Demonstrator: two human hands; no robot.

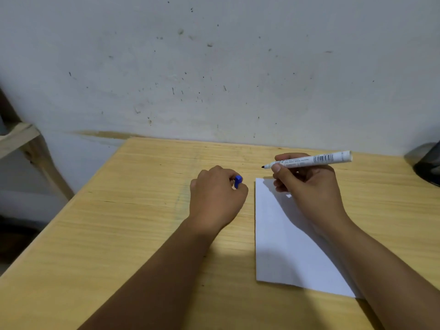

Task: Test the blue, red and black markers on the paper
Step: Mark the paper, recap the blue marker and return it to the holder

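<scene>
My table [142,234] is pale wood, its far edge against a speckled white wall [214,67]. A dark object [428,165] sits at its far right corner.

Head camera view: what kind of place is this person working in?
Probably a plain room at home or a simple workspace, not an office. A bare wooden table stands against a scuffed, marked wall, with a rough wooden frame at the left. Only paper and a marker are out.
</scene>
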